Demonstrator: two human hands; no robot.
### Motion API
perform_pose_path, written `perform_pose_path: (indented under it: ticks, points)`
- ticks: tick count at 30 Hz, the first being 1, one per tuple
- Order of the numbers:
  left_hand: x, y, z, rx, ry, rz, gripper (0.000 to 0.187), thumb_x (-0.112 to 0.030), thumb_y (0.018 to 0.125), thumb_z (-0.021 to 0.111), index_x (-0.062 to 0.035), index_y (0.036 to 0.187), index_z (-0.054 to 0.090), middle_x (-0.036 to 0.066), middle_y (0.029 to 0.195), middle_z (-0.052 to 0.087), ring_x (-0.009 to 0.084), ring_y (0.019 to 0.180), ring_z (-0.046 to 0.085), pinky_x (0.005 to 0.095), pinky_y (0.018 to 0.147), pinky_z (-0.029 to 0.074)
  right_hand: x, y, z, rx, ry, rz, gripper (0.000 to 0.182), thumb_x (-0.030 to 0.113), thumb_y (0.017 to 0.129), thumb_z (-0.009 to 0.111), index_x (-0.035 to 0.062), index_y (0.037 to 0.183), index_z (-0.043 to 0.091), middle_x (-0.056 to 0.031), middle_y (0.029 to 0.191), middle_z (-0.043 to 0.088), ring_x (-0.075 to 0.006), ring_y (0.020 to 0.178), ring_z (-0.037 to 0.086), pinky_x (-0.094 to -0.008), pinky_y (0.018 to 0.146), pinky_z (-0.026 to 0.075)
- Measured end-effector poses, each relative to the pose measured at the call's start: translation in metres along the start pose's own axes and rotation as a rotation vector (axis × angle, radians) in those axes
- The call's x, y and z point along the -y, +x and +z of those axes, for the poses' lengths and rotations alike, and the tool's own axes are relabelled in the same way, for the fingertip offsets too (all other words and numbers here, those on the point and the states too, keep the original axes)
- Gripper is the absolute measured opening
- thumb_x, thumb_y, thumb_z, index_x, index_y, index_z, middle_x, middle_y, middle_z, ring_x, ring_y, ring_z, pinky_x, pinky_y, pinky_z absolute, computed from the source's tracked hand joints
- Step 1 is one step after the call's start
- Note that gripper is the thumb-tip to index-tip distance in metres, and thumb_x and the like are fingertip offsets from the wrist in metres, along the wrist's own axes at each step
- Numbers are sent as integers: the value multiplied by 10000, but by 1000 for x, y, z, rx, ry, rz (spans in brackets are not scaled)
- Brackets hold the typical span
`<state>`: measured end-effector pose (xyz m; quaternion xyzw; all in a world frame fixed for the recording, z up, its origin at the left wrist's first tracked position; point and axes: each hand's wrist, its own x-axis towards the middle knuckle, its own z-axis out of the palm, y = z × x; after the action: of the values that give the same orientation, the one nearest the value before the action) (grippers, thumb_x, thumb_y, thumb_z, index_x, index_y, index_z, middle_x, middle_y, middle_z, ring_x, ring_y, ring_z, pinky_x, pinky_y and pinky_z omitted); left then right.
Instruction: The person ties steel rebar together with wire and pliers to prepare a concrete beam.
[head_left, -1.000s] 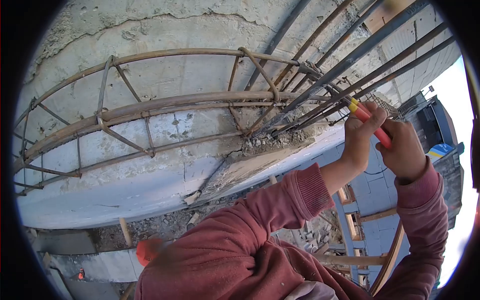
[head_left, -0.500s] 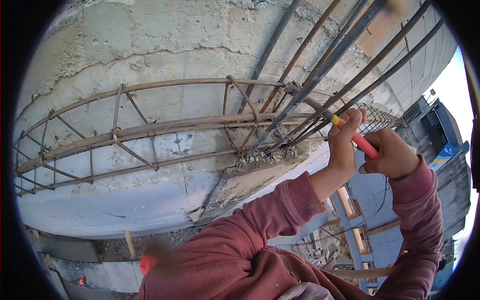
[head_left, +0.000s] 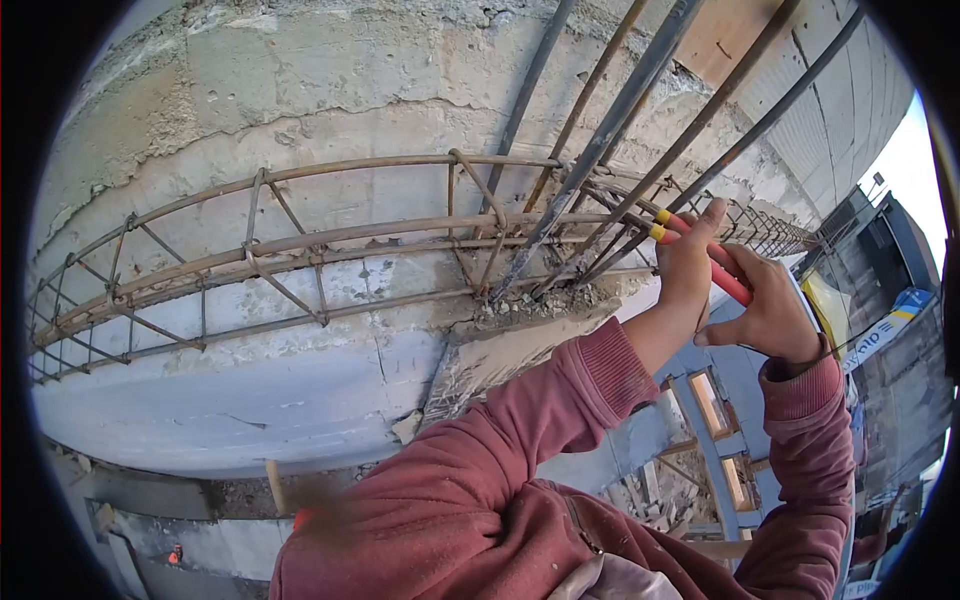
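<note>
Red-handled pincers with yellow bands reach in among the steel bars at the right. Their jaws are hard to make out there. My left hand is closed around the handles near the yellow bands, one finger sticking up. Farther back, my right hand grips the handle ends, its thumb held apart. Just beyond the hands, several upright rebars cross a long rebar cage with bent stirrups. A wire tie at the crossing is too small to see clearly.
Behind the cage stands a rough concrete wall. A pale ledge runs below it, with rubble at the bars' feet. Wooden frames and debris lie far below. A blue and white banner hangs at the right.
Both pincer handles now show, where one showed before. My right hand has loosened its fist, its thumb moving away from the handles. The view has shifted slightly.
</note>
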<state>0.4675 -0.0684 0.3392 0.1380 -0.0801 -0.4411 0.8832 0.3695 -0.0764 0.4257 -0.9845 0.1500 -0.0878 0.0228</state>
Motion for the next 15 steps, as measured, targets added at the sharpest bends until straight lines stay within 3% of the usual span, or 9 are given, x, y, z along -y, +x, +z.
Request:
perform_pose_path:
  ticks: [2, 3, 6, 7, 8, 10, 11, 13, 15]
  points:
    - [3, -3, -5, 110, -8, 70, 319, -347, 799, 706, -74, 843, 546, 38, 869, 545, 138, 876, 521, 311, 832, 405, -2, 1, -7, 83, 93, 165, 574, 199, 487, 772, -78, 951, 577, -138, 648, 564, -136, 609, 570, -260, 545, 417]
    - [7, 1, -8, 187, -56, 106, 320, -345, 803, 700, -68, 860, 548, 46, 892, 554, 148, 913, 523, 320, 868, 398, -10, 2, -3, 19, 111, 80, 414, 219, 572, 718, -77, 846, 621, -91, 528, 519, -118, 455, 502, -251, 448, 369]
    - [0, -5, -6, 492, -340, 154, 313, -342, 852, 631, -53, 941, 548, 75, 957, 591, 203, 1021, 542, 371, 990, 365, -15, 1, -13, 47, 745, 184, 341, 218, 727, 568, -109, 795, 638, -107, 496, 527, -146, 373, 472, -229, 375, 359]
    - [-12, -13, 0, 594, -410, 185, 313, -344, 864, 613, -53, 957, 545, 77, 948, 601, 213, 1027, 545, 378, 1001, 361, -50, 5, -3, 439, 1374, 78, 426, 208, 802, 388, -130, 706, 628, -131, 438, 507, -178, 281, 407, -225, 285, 313]
    - [-18, -18, 3, 694, -479, 211, 314, -347, 875, 595, -53, 974, 543, 79, 939, 610, 223, 1034, 549, 385, 1012, 357, -55, 3, 19, 527, 1836, 63, 487, 220, 811, 335, -144, 625, 598, -175, 399, 482, -199, 257, 400, -240, 248, 316]
    - [-20, -12, -2, 632, -390, 110, 292, -349, 933, 488, -74, 1023, 525, 25, 641, 542, 210, 723, 609, 449, 930, 441, -59, -4, 49, 452, 1697, 413, 463, 217, 805, 354, -136, 628, 597, -192, 435, 512, -198, 276, 434, -237, 269, 355]
    - [-17, -9, 1, 582, -435, 59, 254, -330, 942, 470, -84, 971, 524, 13, 607, 498, 187, 639, 579, 447, 879, 469, -50, -13, 58, 336, 1643, 579, 440, 213, 805, 372, -142, 687, 603, -195, 502, 556, -199, 326, 491, -228, 295, 382]
    - [-13, -6, 2, 493, -464, -13, 212, -288, 953, 442, -99, 887, 511, -3, 567, 439, 148, 534, 527, 429, 803, 506, -33, -29, 71, 448, 1141, 412, 370, 168, 819, 387, -102, 884, 631, -146, 638, 622, -179, 478, 588, -246, 462, 485]
    - [-7, -4, -5, 421, -418, -68, 197, -243, 955, 423, -110, 824, 486, -12, 556, 409, 116, 494, 484, 398, 756, 522, 15, -51, 54, 254, 668, 70, 225, 4, 730, 506, -37, 903, 645, -111, 677, 637, -178, 592, 628, -253, 608, 510]
